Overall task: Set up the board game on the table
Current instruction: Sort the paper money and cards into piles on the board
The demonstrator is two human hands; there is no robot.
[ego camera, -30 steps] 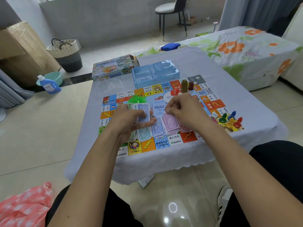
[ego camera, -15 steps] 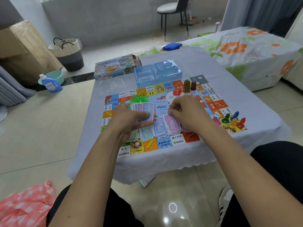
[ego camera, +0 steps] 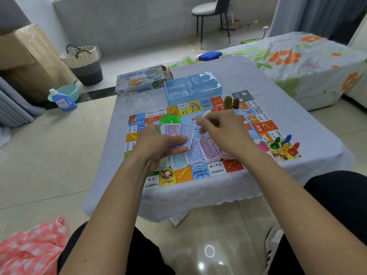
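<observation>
Head view: left hand (ego camera: 158,143), at frame centre, grips a fanned stack of paper play money (ego camera: 179,133) between thumb and curled fingers; the fan is spread wider than half a second earlier. Right hand (ego camera: 220,133) has lifted slightly from the money piles (ego camera: 200,153); its curled fingertips pinch near the fan's edge, contents not discernible. Glossy printed game board (ego camera: 264,126) lies flat on the cloth-covered table (ego camera: 297,124). Translucent blue plastic tray (ego camera: 191,90) sits above it; rounded plastic pawns (ego camera: 286,144) and a die (ego camera: 264,139) rest at right.
</observation>
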